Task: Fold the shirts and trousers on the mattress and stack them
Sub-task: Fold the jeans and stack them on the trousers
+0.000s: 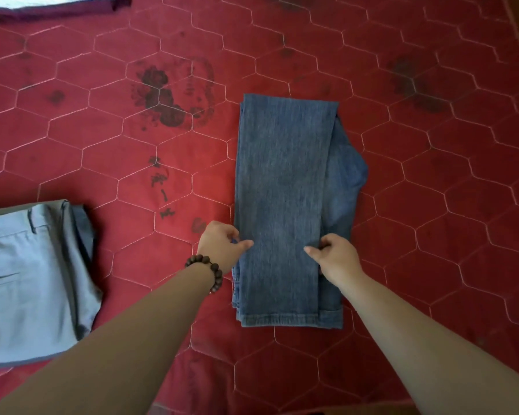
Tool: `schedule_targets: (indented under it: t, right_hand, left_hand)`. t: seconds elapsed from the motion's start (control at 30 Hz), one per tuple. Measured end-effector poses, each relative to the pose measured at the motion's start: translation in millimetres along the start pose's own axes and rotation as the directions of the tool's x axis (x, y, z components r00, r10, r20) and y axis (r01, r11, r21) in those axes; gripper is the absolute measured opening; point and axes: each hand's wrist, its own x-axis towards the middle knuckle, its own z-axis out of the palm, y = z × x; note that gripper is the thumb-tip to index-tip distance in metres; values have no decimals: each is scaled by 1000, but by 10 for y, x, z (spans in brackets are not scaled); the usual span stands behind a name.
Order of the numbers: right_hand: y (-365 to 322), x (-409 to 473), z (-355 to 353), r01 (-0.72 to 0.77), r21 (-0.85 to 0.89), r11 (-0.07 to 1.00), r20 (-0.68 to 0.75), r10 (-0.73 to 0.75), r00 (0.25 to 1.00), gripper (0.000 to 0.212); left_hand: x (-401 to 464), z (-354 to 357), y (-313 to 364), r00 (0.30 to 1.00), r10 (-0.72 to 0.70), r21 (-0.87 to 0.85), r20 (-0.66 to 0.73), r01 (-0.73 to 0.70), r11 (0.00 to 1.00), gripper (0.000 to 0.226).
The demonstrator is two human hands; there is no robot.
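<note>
1. Lying lengthwise on the red mattress (432, 205), a little right of the middle of my view, I see the jeans (282, 190) folded into a long narrow strip, hems toward me and the fold at the far end.
2. I see a wider layer of the same denim poking out from under the strip along its right side, with a rounded bulge about halfway up.
3. My left hand (222, 250) grips the left edge of the jeans near the lower third, fingers curled round the edge and thumb pressed flat on top of the cloth.
4. My right hand (333, 256) grips the right edge at the same height, fingers curled into the denim and thumb pointing inward across the top.
5. I see a bracelet (207, 269) of dark round beads on my left wrist.
6. Well to the left, apart from the jeans, I see folded grey trousers (27, 280) lying flat on the mattress, waistband away from me and a slit pocket showing; the frame's left edge cuts them off.
7. In the far left corner I see a strip of dark maroon cloth (51, 10) at the mattress edge; what it belongs to I cannot tell.
8. I see white stitching in a hexagon pattern across the mattress, and dark printed flower marks left of the jeans.
</note>
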Motion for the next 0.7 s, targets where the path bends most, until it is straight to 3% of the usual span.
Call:
schedule_targets:
  t: [0.13, 0.23, 0.3, 0.37, 0.43, 0.5, 0.53, 0.7]
  right_hand:
    - [104, -178, 38, -45, 93, 995, -16, 47, 999, 17]
    - [91, -271, 49, 19, -41, 999, -98, -22, 995, 17]
    - [66, -355, 51, 158, -287, 945, -262, -236, 936, 23]
    - [45, -439, 92, 327, -469, 820, -297, -496, 816, 30]
    - [92, -497, 198, 439, -553, 708, -159, -607, 778, 39]
    - [241, -557, 337, 489, -598, 635, 20, -599, 801, 49]
    - [340, -580, 390, 492, -629, 602, 79, -580, 811, 52]
    - [685, -620, 390, 435, -707, 557, 89, -541, 836, 58]
  left_hand:
    - [-186, 23, -42, 998, -53, -12, 41, 54, 998, 29]
    - [-300, 52, 28, 995, -70, -38, -70, 68, 997, 13]
    - [-395, 112, 63, 973, 65, 155, -220, -31, 987, 30]
    - [-509, 203, 110, 901, 348, 308, -259, -264, 914, 36]
    - [-606, 377, 83, 848, 524, 417, -81, -449, 790, 41]
    - [-702, 550, -48, 852, 496, 548, 168, -499, 671, 56]
    - [-723, 609, -146, 857, 461, 595, 229, -498, 630, 61]
    - [-738, 633, -294, 861, 439, 630, 255, -492, 600, 66]
